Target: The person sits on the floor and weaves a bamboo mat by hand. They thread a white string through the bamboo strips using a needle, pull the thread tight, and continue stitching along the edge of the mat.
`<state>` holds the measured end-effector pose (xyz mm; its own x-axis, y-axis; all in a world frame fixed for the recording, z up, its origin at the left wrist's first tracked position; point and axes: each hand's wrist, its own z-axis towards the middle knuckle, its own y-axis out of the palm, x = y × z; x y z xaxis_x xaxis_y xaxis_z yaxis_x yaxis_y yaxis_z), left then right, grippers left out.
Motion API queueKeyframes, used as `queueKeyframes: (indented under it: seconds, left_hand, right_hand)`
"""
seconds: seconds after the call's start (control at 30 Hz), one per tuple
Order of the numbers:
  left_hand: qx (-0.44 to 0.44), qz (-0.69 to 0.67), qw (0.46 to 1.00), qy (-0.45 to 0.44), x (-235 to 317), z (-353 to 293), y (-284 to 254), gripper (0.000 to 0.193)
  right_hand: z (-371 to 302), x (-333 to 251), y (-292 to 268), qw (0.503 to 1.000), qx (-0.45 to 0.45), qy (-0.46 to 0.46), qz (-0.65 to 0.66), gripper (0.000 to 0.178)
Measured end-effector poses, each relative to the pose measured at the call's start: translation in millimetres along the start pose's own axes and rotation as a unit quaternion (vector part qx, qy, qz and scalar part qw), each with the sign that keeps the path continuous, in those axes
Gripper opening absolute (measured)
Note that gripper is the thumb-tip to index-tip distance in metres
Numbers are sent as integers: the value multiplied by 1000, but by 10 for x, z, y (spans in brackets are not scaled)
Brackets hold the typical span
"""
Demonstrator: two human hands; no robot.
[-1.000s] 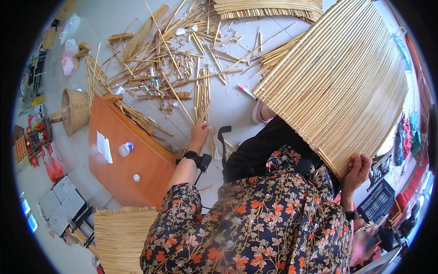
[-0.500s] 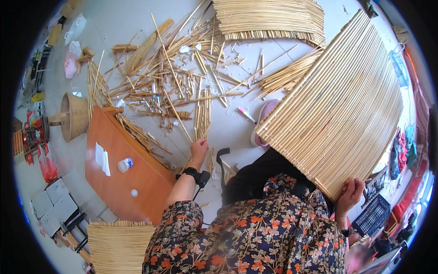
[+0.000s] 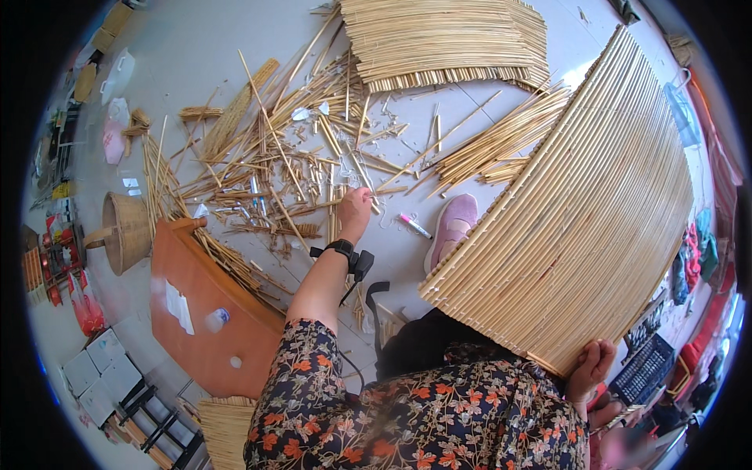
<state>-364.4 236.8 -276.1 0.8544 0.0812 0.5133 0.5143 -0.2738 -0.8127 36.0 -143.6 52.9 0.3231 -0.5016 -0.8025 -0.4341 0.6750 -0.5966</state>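
Note:
A large mat of reed stalks [image 3: 568, 211], bound along its edges, slants across my right side. My right hand [image 3: 591, 366] grips its near right corner, fingers bent over the edge. My left hand [image 3: 356, 213] reaches forward, low over scattered loose stalks [image 3: 301, 149] on the floor. Its fingers are drawn together near some short cut pieces; what they hold, if anything, is too small to make out. A pink-capped marker [image 3: 415, 225] lies to the right of that hand, beside a pink shoe [image 3: 454, 223].
Another reed mat [image 3: 450, 39] lies at the far side, with a bundle of stalks [image 3: 493, 145] closer in. On the left stand an orange-brown wooden table [image 3: 227, 352] with a small bottle [image 3: 217, 319] and a woven basket [image 3: 125, 233]. A dark crate [image 3: 642, 368] is at the right.
My left hand has moved forward and slightly right, further over the loose stalks. My right hand still holds the mat, which has shifted a little left as the view moved.

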Motion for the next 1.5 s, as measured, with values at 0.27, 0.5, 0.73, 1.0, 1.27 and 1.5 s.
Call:
queueKeyframes:
  seconds: [0.27, 0.5, 0.73, 1.0, 1.27, 1.5]
  left_hand:
    - [37, 17, 999, 26, 30, 57, 67, 13]
    - [-37, 59, 997, -17, 81, 215, 204, 21]
    - [1, 46, 999, 25, 160, 207, 99, 29]
    - [-101, 100, 971, 192, 142, 118, 146, 15]
    - [-139, -111, 983, 38, 19, 293, 29, 11]
    - [38, -371, 928, -26, 438, -130, -1572, 11]
  right_hand:
    - [27, -47, 22, 1000, -2, -8, 6, 1]
    - [62, -56, 20, 999, -9, -33, 15, 4]
    - [75, -137, 73, 999, 12, -38, -1, 5]
    - [84, -80, 83, 998, 13, -66, 1, 4]
    - [64, -83, -2, 1000, -17, -15, 21, 5]
    - [87, -45, 16, 998, -37, -19, 54, 2]
